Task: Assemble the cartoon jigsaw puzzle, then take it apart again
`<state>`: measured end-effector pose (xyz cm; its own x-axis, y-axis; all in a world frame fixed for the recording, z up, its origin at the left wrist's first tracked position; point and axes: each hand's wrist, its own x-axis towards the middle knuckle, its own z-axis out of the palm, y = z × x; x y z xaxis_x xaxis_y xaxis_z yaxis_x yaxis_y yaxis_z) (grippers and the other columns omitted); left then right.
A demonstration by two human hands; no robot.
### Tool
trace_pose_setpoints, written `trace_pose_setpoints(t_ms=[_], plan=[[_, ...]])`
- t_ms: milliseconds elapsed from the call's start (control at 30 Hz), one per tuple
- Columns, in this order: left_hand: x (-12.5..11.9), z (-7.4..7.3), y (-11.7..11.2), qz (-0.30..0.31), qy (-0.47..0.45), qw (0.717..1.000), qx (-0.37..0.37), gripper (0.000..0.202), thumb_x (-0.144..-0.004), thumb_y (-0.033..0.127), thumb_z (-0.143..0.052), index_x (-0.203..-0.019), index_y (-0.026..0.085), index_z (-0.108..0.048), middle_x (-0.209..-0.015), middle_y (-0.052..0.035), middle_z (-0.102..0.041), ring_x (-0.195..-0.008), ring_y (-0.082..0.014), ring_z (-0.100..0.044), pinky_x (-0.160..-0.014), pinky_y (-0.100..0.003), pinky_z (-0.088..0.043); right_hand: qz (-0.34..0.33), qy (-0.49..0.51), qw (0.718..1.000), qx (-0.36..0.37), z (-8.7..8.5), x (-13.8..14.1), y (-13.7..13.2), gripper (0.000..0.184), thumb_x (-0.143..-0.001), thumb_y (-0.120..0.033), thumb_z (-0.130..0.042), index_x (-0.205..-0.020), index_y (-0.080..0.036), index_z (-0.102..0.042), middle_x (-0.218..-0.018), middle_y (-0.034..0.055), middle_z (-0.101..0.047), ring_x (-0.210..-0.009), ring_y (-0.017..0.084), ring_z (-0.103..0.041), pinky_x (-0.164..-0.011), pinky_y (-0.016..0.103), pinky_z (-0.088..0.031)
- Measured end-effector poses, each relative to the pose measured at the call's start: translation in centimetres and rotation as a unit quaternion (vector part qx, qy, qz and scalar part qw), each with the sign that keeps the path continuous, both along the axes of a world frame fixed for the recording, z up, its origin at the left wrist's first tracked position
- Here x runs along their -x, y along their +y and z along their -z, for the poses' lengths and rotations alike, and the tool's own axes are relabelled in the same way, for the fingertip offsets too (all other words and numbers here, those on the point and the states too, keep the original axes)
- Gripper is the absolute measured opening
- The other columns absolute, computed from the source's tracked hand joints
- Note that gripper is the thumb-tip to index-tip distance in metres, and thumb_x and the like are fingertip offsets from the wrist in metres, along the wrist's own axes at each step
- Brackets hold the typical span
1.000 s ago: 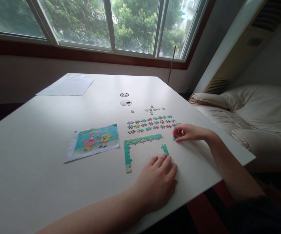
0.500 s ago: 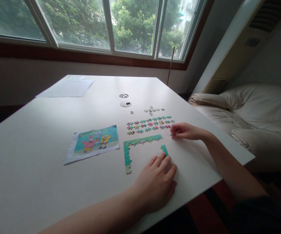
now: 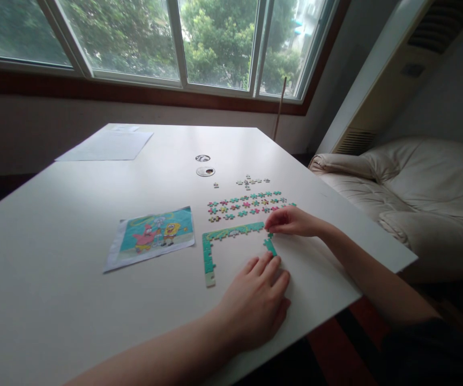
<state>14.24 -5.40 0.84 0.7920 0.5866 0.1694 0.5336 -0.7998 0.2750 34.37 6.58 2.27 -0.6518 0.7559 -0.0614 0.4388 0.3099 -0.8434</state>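
Observation:
The fingers of my right hand [image 3: 293, 221] are pinched on a small green puzzle piece [image 3: 270, 235], partly hidden by the fingertips. It sits at the gap between the top border strip [image 3: 235, 231] and the short right-hand strip [image 3: 270, 246]. My left hand [image 3: 258, 300] lies palm down with fingers stretched out, its fingertips at the lower end of that right-hand strip. On the left side, the joined border [image 3: 207, 257] runs down to a pale corner piece. Beyond the border, loose puzzle pieces [image 3: 247, 204] lie in rows.
A creased reference picture [image 3: 157, 236] with cartoon figures lies left of the border. Paler pieces [image 3: 251, 182] are grouped farther back, near two round inserts [image 3: 205, 171] in the white table [image 3: 54, 241]. A paper sheet [image 3: 106, 146] lies at the far left. A cream sofa [image 3: 428, 177] stands right.
My right hand has moved left from the right end of the loose rows to the border's upper right, bringing the green piece. My left hand has stayed by the right-hand strip.

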Motion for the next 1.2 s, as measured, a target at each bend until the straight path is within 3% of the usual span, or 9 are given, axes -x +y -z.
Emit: trace_pose_setpoints(t_ms=[267,433,967,1200], plan=[[0.0,0.1,0.0,0.004,-0.003,1.0,0.003,0.037,-0.091,0.034,-0.039,-0.122,0.015,-0.049,-0.133,-0.014,-0.046,-0.126,-0.0322,-0.038,-0.103,-0.048,-0.033,0.027,0.011,0.999,-0.021,0.2,0.3,-0.1,0.025,-0.075,-0.033,-0.064,-0.088,-0.013,-0.07,-0.083,0.006,-0.07,-0.076,0.016,-0.064,-0.07,0.027,-0.05],[-0.1,0.1,0.1,0.005,-0.005,1.0,0.004,0.037,-0.091,0.034,-0.04,-0.122,0.015,-0.049,-0.133,-0.0143,-0.046,-0.126,-0.0321,-0.039,-0.103,-0.049,-0.033,0.009,0.0,0.999,-0.038,0.3,0.5,-0.1,0.022,-0.076,-0.031,-0.063,-0.088,-0.014,-0.069,-0.083,0.0047,-0.07,-0.076,0.015,-0.063,-0.069,0.025,-0.049],[-0.3,1.0,-0.3,-0.001,-0.009,0.999,-0.036,0.038,-0.091,0.031,-0.04,-0.123,0.013,-0.048,-0.134,-0.0163,-0.047,-0.125,-0.0321,-0.042,-0.101,-0.047,-0.038,-0.019,-0.088,0.978,-0.186,-0.3,1.2,-0.7,0.015,-0.08,-0.02,-0.059,-0.087,-0.015,-0.07,-0.078,0.0037,-0.066,-0.06,0.008,-0.054,-0.056,0.018,-0.043],[-0.5,1.3,-0.4,-0.002,-0.014,0.998,-0.057,0.036,-0.09,0.029,-0.042,-0.121,0.013,-0.05,-0.134,-0.0163,-0.048,-0.125,-0.0311,-0.043,-0.101,-0.045,-0.038,-0.019,-0.101,0.965,-0.243,-0.1,1.2,-0.8,0.01,-0.079,-0.021,-0.062,-0.084,-0.015,-0.069,-0.08,0.0036,-0.06,-0.062,0.008,-0.049,-0.058,0.019,-0.042]])
